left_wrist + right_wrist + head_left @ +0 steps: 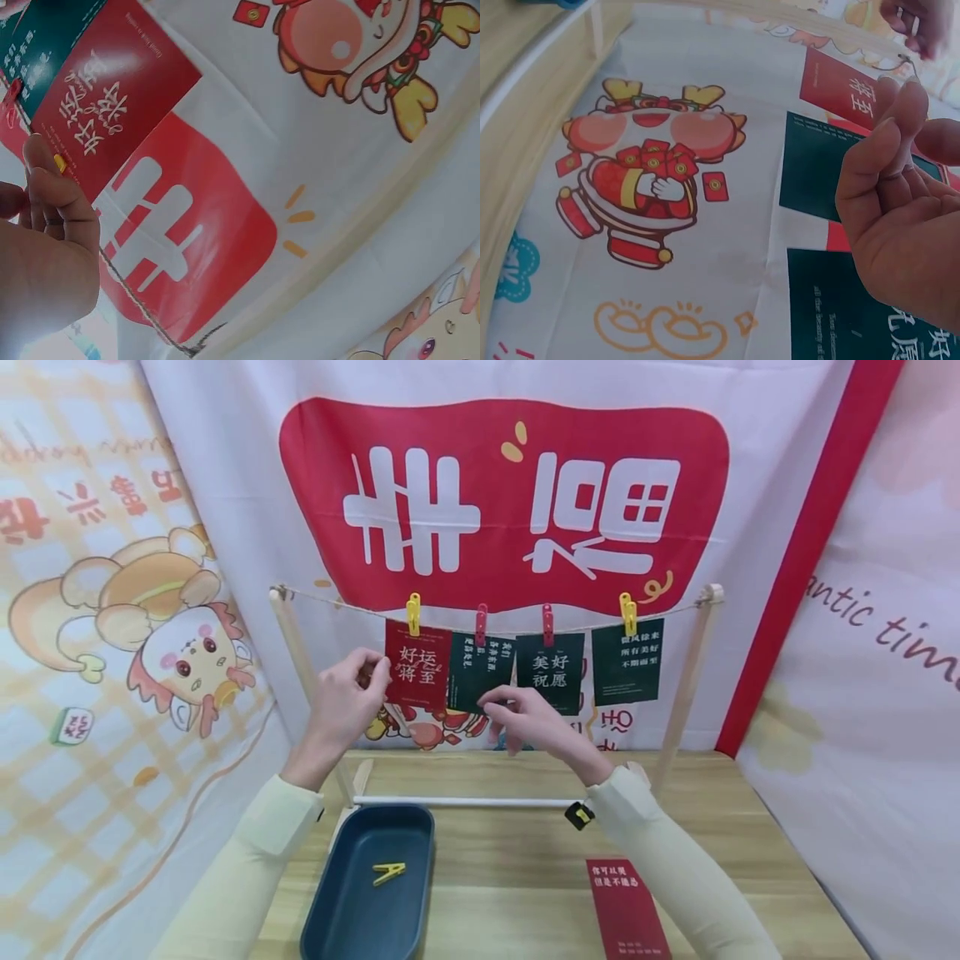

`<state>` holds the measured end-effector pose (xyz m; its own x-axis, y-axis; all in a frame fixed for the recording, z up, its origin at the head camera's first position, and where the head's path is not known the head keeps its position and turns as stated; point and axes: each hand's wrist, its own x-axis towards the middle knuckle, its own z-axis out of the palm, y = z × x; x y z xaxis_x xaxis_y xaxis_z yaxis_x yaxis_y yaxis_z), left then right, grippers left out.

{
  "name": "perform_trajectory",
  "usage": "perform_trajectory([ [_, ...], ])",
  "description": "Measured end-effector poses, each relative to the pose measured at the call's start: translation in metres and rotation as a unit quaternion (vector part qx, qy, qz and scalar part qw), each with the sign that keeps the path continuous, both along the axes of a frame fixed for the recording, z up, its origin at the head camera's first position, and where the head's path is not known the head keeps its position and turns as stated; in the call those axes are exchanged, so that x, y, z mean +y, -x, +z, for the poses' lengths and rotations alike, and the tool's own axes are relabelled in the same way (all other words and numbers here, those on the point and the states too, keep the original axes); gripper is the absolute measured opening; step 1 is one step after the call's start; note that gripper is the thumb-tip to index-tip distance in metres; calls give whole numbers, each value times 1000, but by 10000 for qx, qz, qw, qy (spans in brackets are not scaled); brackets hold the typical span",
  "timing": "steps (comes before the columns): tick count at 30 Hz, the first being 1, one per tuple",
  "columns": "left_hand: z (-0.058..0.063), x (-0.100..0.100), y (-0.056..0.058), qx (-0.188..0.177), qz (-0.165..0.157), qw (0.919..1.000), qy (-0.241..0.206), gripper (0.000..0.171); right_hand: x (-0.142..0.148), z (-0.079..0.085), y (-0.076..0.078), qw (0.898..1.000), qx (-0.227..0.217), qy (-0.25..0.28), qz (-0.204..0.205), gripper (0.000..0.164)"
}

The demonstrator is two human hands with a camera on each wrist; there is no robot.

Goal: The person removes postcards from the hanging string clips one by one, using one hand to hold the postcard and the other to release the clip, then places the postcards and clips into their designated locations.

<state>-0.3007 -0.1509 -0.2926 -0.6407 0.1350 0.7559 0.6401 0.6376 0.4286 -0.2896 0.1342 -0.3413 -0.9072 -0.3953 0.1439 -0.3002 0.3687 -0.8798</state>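
In the head view, my left hand (341, 702) hovers by the left edge of a red card (417, 681), fingers loosely curled and nothing held. The right wrist view shows a gap between that hand and the card. My right hand (536, 722) is before the lower corner of a dark green card (480, 681); its bent fingers hold nothing visible. Two more green cards (551, 693) (627, 681) hang to the right. Yellow clothespins (413, 614) hold the outer cards and red clothespins (482, 625) the middle ones, all on a twine (352, 607).
Wooden posts (686, 693) carry the twine at both ends. On the wooden table (510, 860), a dark blue bin (367, 927) holds a yellow clothespin (387, 872). A loose red card (628, 914) lies at the right. Printed cloths (232, 460) hang behind and at the sides.
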Motion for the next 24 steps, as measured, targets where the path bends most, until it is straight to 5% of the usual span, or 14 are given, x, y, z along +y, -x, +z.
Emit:
perform_trajectory([
  [10, 36, 9, 8, -13, 56, 9999, -131, 24, -23, 5, 15, 9998, -139, 91, 82, 35],
  [24, 56, 29, 17, -326, 44, 9990, 301, 45, -24, 9, 23, 9997, -183, 167, 59, 39],
])
